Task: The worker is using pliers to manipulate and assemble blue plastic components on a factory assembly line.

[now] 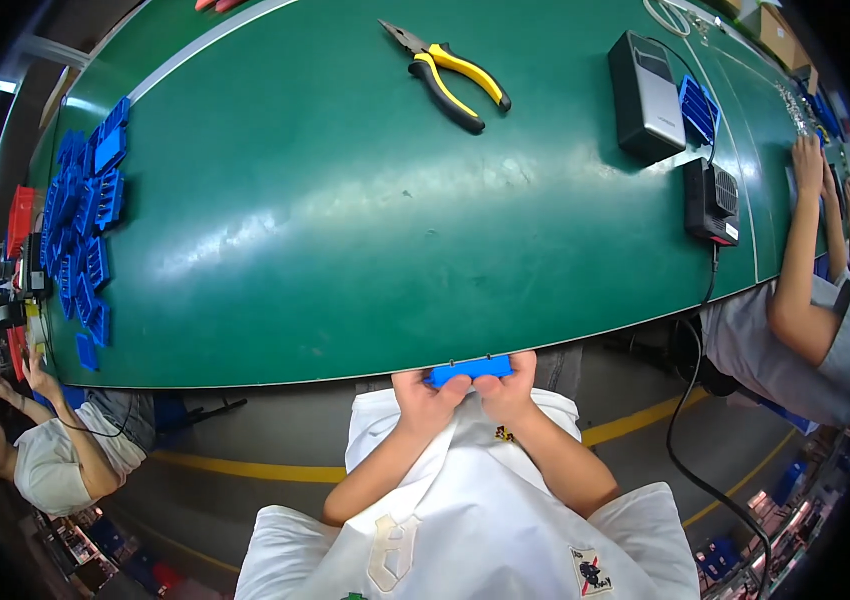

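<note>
Between my two hands I hold a blue plastic part [469, 371], a small block-like piece with two dark pins or screws on its far edge. It is right at the near edge of the green table [345, 270]. My left hand [428, 400] is closed on its left end, thumb on the near face. On the right end my right hand [508, 392] is closed the same way, its thumb close to the other. The fingers behind the part are hidden. Farther off on the table lie pliers [445, 75] with yellow and black handles, jaws pointing to the far left.
A heap of blue plastic parts [83, 215] lies along the table's left end. At the right stand a grey-black box-shaped device [645, 97], another blue part [699, 110] and a black charger-like unit [713, 203] with a cable [680, 440]. Co-workers sit at both sides.
</note>
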The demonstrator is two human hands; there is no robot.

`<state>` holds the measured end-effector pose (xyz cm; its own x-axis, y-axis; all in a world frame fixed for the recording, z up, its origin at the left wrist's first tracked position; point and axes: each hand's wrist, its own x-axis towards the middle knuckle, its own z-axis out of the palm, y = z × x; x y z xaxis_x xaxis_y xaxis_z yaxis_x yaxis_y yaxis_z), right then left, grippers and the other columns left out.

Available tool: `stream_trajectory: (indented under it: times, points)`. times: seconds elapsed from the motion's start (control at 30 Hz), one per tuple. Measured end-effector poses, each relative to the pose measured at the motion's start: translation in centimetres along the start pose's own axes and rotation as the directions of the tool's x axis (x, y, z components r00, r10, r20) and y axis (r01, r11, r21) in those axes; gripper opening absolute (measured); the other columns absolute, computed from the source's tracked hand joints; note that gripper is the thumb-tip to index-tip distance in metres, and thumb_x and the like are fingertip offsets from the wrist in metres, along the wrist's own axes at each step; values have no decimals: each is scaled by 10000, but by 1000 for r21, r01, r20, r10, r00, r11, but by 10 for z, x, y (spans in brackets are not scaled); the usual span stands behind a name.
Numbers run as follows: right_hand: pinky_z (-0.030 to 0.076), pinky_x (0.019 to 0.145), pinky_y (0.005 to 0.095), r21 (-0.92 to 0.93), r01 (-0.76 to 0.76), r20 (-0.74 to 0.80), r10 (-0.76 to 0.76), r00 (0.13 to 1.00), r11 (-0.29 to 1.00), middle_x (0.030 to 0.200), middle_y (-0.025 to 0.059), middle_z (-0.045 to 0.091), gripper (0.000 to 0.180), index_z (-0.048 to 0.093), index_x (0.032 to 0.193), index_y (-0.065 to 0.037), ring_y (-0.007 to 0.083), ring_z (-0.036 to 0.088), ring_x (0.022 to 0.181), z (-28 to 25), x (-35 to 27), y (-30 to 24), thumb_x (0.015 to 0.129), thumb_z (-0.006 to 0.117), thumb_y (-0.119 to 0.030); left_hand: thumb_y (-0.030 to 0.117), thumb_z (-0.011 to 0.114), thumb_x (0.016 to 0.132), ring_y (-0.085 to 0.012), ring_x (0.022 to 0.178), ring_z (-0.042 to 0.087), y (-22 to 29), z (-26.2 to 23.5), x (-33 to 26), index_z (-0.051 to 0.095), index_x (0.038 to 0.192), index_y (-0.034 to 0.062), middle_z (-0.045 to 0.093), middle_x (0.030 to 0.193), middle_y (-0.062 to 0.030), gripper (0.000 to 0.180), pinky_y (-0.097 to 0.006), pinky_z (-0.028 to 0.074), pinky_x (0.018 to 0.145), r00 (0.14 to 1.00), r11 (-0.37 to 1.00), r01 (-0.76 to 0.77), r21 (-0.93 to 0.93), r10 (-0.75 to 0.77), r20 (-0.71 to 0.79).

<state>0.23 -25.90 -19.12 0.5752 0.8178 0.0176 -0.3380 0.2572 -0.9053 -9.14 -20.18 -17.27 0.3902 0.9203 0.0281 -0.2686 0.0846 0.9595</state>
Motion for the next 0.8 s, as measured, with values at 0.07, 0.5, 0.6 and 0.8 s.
stream_trajectory:
  times: [0.07, 0.5, 0.6, 0.8]
  points:
    - [484, 792, 304, -22, 9, -18, -9, 1000, 1000, 1012, 54, 632, 562, 601, 1065, 11, 143, 590, 900, 1, -2, 1, 746, 792, -411, 405, 735, 797, -157, 917, 582, -2, 0, -3, 614, 1040, -14, 614, 1033, -74, 500, -302, 470, 806, 1000, 999, 25, 39, -25, -7]
    - [474, 705, 297, -262, -101, 208, 158, 965, 960, 890, 83, 633, 293, 590, 1077, -1, 170, 594, 774, -18, -6, -18, 838, 673, -150, 388, 681, 857, -164, 926, 597, -7, -23, -19, 583, 1137, -13, 632, 1037, -87, 499, -294, 469, 808, 977, 982, 127, 141, -149, 154]
    - [471, 691, 290, -296, -71, 227, 142, 964, 952, 891, 88, 638, 253, 592, 1050, 7, 167, 601, 771, -16, -3, -34, 854, 650, -143, 448, 652, 862, -142, 913, 580, -2, -20, -21, 574, 1133, -20, 628, 1022, -68, 546, -276, 456, 809, 951, 964, 249, 90, -260, 165]
    - [475, 694, 296, -262, -39, 188, 91, 978, 964, 899, 113, 647, 231, 599, 981, 25, 190, 606, 769, -9, -7, -40, 907, 580, -193, 438, 636, 880, -133, 967, 543, -7, -27, -38, 544, 1165, -28, 598, 1075, -62, 554, -269, 430, 837, 942, 950, 311, -11, -307, 136]
